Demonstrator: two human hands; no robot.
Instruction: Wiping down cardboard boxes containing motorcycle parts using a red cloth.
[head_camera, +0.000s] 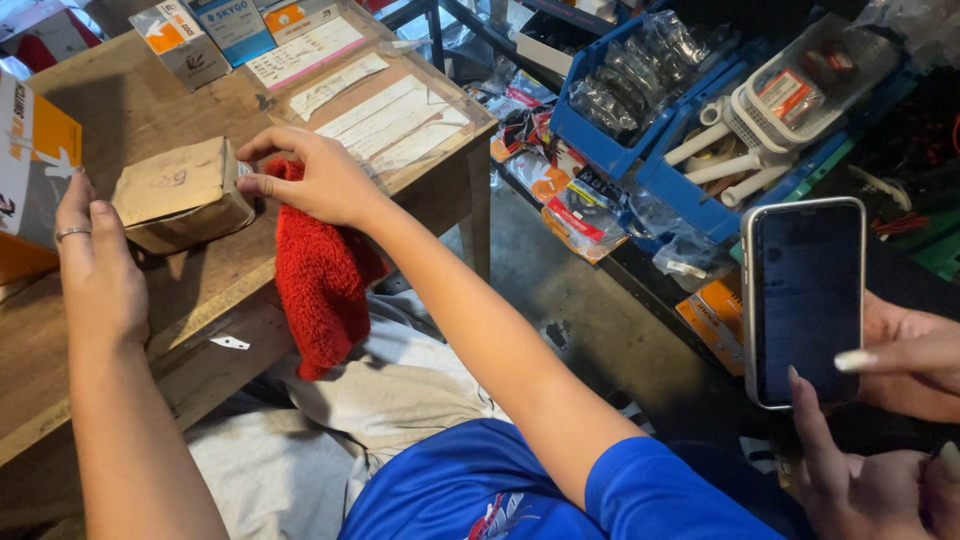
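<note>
left hand (95, 265) lies flat and open on the wooden table (130, 110) just beside the small brown box (180, 190); right hand (315, 180) pinches the red cloth (320, 285) drooping over the edge, could slide off if that pinch loosens; someone's phone (805, 300) far right

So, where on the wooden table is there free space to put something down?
Bare wood lies on the table between the small boxes at the far edge and the brown box. Another patch is near the front edge, below the left hand. It is crowded around the red cloth under the right hand.
</note>
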